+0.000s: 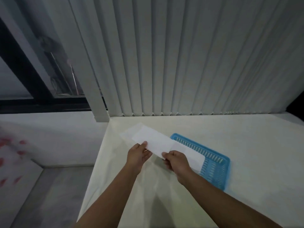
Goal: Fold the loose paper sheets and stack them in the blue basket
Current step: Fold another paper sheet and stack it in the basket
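Both hands are up over a cream-covered surface (164,195), pinching the same folded paper strip (153,143) — a long narrow white piece held in the air, running from upper left to lower right. The left hand (139,156) has its thumb on top of the near left corner and the fingers curled underneath, so it's closed on the paper. The right hand (176,160) grips the near right corner the same way, thumb on top. Under the strip there's more white paper: one loose sheet (130,132) lies flat on the surface, sticking out beyond the strip's far left end, and another white sheet (190,153) sits in the blue basket (218,163), covering its left part. Can't tell if that one is folded or how many sheets are stacked there. The basket is just to the right of the hands, flat on the surface, slotted walls visible — the right hand overlaps its near left edge in the view. Behind everything hang pale vertical blinds (189,63), with a dark window (24,76) off to the left.
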The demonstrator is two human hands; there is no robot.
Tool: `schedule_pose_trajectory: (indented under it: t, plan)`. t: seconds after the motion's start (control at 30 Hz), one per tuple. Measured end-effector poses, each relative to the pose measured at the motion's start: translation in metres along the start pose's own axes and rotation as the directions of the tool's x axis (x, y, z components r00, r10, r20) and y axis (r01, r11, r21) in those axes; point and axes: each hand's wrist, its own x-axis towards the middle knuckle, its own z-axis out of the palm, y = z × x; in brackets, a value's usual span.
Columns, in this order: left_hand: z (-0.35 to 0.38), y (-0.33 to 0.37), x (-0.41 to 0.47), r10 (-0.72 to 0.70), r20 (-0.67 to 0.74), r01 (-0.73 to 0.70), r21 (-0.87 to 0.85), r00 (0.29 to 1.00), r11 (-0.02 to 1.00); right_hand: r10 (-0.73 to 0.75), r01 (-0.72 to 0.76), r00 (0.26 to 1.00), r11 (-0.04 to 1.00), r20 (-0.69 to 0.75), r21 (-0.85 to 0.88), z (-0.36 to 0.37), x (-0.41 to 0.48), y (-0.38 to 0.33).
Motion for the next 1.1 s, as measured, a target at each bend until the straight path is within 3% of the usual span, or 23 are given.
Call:
schedule_pose_trajectory:
  t: [0.1, 0.33, 0.43, 0.6, 0.67, 0.73, 0.83, 0.97, 1.1]
  plan:
    - [0.015, -0.01, 0.006, -0.011, -0.009, 0.011, 0.033, 1.0, 0.999, 0.004, -0.005, 0.999, 1.0, -0.054, -0.025, -0.026, 0.002, 0.003]
    - [0.062, -0.036, 0.01, -0.051, -0.014, 0.053, 0.16, 0.999, 0.986, 0.089, -0.075, 0.984, 0.993, -0.152, 0.096, -0.087, 0.021, 0.001]
    - [0.069, -0.047, 0.01, -0.044, -0.095, 0.07, 0.287, 0.995, 0.955, 0.077, -0.08, 0.974, 0.997, -0.213, -0.007, -0.107, 0.027, 0.007]
    - [0.06, -0.049, 0.023, 0.13, -0.156, -0.038, 0.487, 0.979, 0.873, -0.017, -0.038, 0.962, 0.98, -0.272, -0.195, -0.123, 0.033, 0.03]
    - [0.055, -0.051, 0.029, 0.23, -0.13, -0.096, 0.638, 0.964, 0.764, -0.03, -0.033, 0.956, 0.978, -0.293, -0.206, -0.126, 0.033, 0.04]
    - [0.049, -0.054, 0.037, 0.308, -0.017, -0.169, 0.807, 0.951, 0.565, -0.033, -0.032, 0.949, 0.979, -0.313, -0.202, -0.128, 0.032, 0.046]
    - [0.047, -0.058, 0.052, 0.367, 0.134, -0.266, 0.903, 0.921, 0.338, -0.028, -0.031, 0.944, 0.985, -0.33, -0.172, -0.13, 0.031, 0.05]
    - [0.049, -0.057, 0.068, 0.329, 0.245, -0.261, 0.965, 0.912, 0.005, -0.03, -0.025, 0.939, 0.987, -0.342, -0.156, -0.135, 0.032, 0.05]
    - [0.05, -0.052, 0.079, 0.206, 0.284, -0.251, 0.952, 0.936, -0.175, -0.023, -0.031, 0.932, 0.989, -0.362, -0.144, -0.133, 0.034, 0.047]
